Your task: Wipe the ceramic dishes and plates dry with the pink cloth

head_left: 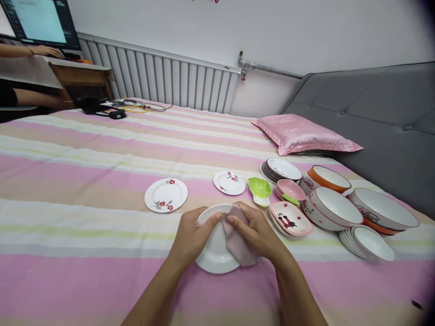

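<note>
A white plate is held up in front of me over the striped bedsheet. My left hand grips its left edge, thumb on the face and fingers behind. My right hand pinches a pale pink cloth against the plate's right side, and the cloth hangs down past the rim. Two white plates with red flowers lie beyond my hands: a larger flowered plate to the left and a smaller flowered plate straight ahead.
Right of my hands stand a green dish, pink bowls, square cat-print dishes, stacked plates, large bowls and small white bowls. A pink pillow lies behind them. Cables and a black device lie far left, near another person's hand.
</note>
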### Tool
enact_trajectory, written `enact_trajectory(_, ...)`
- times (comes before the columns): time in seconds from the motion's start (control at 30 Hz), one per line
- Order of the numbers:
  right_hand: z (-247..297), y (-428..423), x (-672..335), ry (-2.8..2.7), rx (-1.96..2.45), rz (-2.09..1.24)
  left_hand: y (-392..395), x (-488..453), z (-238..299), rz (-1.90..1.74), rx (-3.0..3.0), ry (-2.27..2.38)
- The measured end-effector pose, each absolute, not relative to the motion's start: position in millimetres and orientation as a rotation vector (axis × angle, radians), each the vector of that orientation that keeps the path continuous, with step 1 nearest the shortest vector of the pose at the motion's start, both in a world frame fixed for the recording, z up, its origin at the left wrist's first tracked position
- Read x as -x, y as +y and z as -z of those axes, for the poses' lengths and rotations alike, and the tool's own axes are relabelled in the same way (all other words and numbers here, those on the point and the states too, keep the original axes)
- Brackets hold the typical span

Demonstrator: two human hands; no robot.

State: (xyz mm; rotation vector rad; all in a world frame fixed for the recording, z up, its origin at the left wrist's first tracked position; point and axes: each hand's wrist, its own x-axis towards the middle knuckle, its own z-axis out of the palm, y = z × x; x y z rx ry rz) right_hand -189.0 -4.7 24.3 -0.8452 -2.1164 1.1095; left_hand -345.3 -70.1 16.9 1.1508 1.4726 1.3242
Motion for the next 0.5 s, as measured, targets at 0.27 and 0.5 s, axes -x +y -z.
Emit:
enact_trajectory(0.27, -23, -2, 191, -1.962, 0.834, -1.128, -68, 337, -13, -1.574, -0.845, 1.422)
enact_trajectory(0.5, -14, -2, 198, -1.870, 0.891, -1.172, -66, 330, -12, -1.797, -0.567, 1.408)
